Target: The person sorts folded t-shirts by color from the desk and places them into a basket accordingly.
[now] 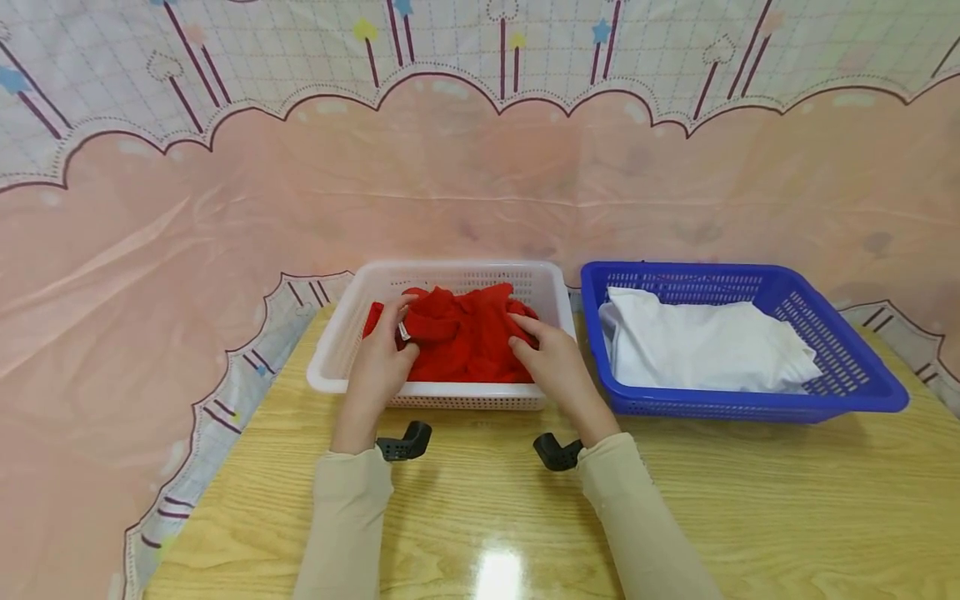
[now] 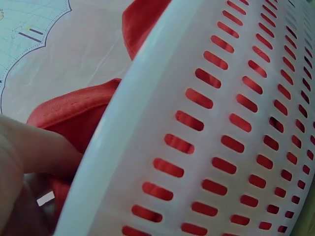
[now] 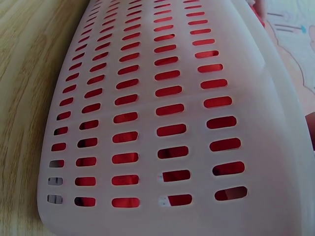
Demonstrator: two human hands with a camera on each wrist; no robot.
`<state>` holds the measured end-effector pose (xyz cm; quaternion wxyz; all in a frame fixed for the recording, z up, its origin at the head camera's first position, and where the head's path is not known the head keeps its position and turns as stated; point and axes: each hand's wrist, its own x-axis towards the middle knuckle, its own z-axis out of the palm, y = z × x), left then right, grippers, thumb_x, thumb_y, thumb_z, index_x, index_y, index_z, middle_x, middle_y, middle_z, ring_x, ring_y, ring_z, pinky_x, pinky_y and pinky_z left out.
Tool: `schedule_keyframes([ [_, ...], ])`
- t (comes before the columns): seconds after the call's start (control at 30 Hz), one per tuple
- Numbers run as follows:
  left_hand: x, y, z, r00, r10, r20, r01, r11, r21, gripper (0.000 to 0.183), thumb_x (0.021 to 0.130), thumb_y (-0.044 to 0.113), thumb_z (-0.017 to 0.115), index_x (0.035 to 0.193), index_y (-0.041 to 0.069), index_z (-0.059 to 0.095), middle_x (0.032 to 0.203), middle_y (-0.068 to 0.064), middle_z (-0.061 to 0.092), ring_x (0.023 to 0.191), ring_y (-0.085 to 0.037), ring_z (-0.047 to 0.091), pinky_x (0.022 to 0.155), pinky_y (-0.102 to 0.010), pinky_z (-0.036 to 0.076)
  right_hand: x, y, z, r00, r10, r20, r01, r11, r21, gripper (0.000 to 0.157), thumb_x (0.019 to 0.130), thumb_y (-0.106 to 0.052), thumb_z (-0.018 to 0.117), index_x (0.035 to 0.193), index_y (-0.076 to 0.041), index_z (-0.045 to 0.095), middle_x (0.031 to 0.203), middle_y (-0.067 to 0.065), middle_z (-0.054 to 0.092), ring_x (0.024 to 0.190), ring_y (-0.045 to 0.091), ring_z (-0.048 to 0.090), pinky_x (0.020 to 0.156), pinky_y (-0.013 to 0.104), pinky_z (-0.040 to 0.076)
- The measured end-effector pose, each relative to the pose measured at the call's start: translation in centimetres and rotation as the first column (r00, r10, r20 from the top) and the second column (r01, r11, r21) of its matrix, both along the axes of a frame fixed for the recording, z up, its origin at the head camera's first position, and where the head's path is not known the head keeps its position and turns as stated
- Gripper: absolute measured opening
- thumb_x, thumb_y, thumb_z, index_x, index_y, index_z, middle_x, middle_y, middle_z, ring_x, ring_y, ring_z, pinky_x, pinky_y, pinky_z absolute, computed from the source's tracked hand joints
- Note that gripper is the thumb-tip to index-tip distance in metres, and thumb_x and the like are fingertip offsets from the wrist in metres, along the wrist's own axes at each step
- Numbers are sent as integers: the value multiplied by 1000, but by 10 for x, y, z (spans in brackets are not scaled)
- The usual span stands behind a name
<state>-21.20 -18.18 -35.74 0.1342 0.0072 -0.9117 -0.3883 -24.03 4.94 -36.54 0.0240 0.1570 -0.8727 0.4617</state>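
Observation:
Crumpled red clothing [image 1: 476, 337] with a small white label [image 1: 403, 332] fills much of the white perforated basket [image 1: 442, 390]. My left hand [image 1: 384, 354] reaches over the basket's left front and grips the red fabric near the label, thumb toward me. On the other side, my right hand [image 1: 551, 358] holds the right part of the same red fabric between thumb and fingers. A stitched red edge [image 2: 74, 103] shows beside the left hand's fingers in the left wrist view. In the right wrist view the basket wall [image 3: 192, 118] hides most of the right hand.
A blue perforated basket [image 1: 735, 404] with folded white cloth [image 1: 705, 342] in it stands right beside the white one. Both are on a wooden table [image 1: 480, 500] against a pink patterned curtain [image 1: 450, 175]. Black wrist mounts [image 1: 408, 442] sit under both wrists.

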Motion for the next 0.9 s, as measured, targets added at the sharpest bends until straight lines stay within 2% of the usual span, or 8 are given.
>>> schedule_keyframes([
  [0.1, 1, 0, -2, 999, -30, 12, 31, 997, -67, 60, 83, 3, 48, 135, 28, 34, 136, -3, 39, 107, -27, 47, 89, -45, 38, 1, 0, -2, 1000, 6, 1, -6, 999, 33, 40, 89, -29, 53, 128, -19, 51, 126, 4, 50, 107, 18, 48, 87, 35, 42],
  [0.23, 1, 0, -1, 997, -78, 23, 80, 992, -100, 60, 83, 0, 47, 138, 20, 35, 144, 0, 26, 130, -20, 25, 103, -43, 23, 1, -1, -2, 1000, 14, 0, -14, 998, 57, 41, 89, -30, 51, 128, -18, 50, 128, 5, 49, 113, 20, 47, 93, 38, 38],
  [0.37, -1, 0, 2, 994, -104, 33, 107, 986, -127, 62, 82, -1, 47, 139, 16, 31, 147, 3, 19, 133, -17, 17, 105, -42, 19, -1, -3, 0, 1000, 13, -11, -12, 997, 79, 42, 90, -32, 49, 129, -17, 49, 128, 4, 49, 115, 20, 45, 95, 38, 36],
  [0.5, -4, 0, 4, 994, -93, 49, 100, 983, -154, 60, 82, 0, 46, 139, 13, 31, 146, 1, 20, 132, -19, 19, 104, -42, 21, -2, -4, 3, 1000, 15, 3, -15, 994, 105, 43, 90, -33, 48, 130, -18, 47, 130, 4, 47, 118, 21, 43, 97, 39, 34],
  [0.8, -7, 1, 7, 993, -56, 108, 77, 978, -195, 55, 86, 13, 48, 139, 15, 33, 144, -2, 26, 130, -23, 25, 103, -45, 23, -2, -8, 5, 999, 31, 20, -34, 986, 164, 45, 90, -33, 48, 132, -17, 45, 132, 2, 45, 120, 21, 42, 99, 39, 32],
  [0.9, -8, 2, 7, 992, -44, 115, 65, 980, -190, 55, 87, 17, 49, 139, 15, 31, 141, -4, 33, 124, -24, 34, 100, -45, 28, -2, -9, 6, 999, 29, 14, -31, 985, 172, 45, 90, -32, 48, 132, -16, 45, 132, 1, 45, 120, 20, 41, 99, 39, 31],
])
